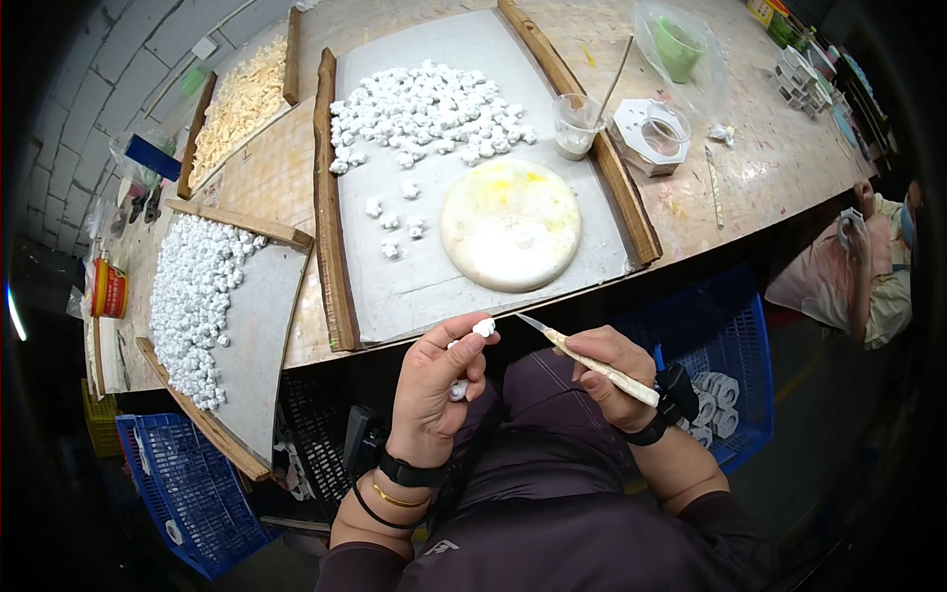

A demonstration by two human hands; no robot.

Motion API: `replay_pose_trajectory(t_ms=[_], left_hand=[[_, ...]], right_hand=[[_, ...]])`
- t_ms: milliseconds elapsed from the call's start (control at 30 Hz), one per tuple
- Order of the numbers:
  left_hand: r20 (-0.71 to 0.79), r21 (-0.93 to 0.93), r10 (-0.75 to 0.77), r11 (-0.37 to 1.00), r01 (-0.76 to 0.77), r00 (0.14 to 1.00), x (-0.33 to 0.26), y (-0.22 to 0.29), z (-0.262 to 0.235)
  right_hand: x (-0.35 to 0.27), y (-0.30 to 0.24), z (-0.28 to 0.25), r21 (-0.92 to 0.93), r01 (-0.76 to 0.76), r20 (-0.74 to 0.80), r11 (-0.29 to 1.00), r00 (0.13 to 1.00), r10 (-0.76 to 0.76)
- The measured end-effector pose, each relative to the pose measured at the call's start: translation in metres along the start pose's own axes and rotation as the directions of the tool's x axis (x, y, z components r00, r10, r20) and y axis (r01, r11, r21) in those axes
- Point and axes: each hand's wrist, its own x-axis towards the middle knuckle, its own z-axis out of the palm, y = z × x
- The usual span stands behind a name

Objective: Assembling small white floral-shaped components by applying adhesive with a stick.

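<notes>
My left hand [432,380] pinches a small white knobbly piece [484,327] between thumb and forefinger. Another white piece [458,391] shows under its curled fingers. In my right hand [614,367] is a small knife [558,341] with a cream wrapped handle, its pointed blade toward the left hand and apart from the pinched piece. Beyond both hands lies a wood-edged board [395,286] bearing a heap of similar white pieces [424,111], with several loose ones nearer me. A round whitish disc [510,225] with yellow stains rests on that board.
A clear cup [575,138] with a stick stands beside the right wooden strip [631,212]. Another tray [258,326] of white pieces is at left; cream pieces [242,99] lie behind. Blue baskets [192,493] sit below the table. A person [853,266] is at far right.
</notes>
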Motion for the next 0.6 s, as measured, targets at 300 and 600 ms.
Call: replay_pose_trajectory(t_ms=[300,600], left_hand=[[-0.119,0.205,0.144,0.972,-0.118,0.982,0.034,0.037,-0.021],[-0.145,0.701,0.360,0.695,-0.161,0.922,0.110,0.128,-0.040]], right_hand=[[0.000,-0.004,-0.004,0.006,-0.059,-0.004,0.998,0.998,0.059],[-0.001,-0.001,-0.009,-0.018,-0.074,-0.034,0.997,0.997,0.073]])
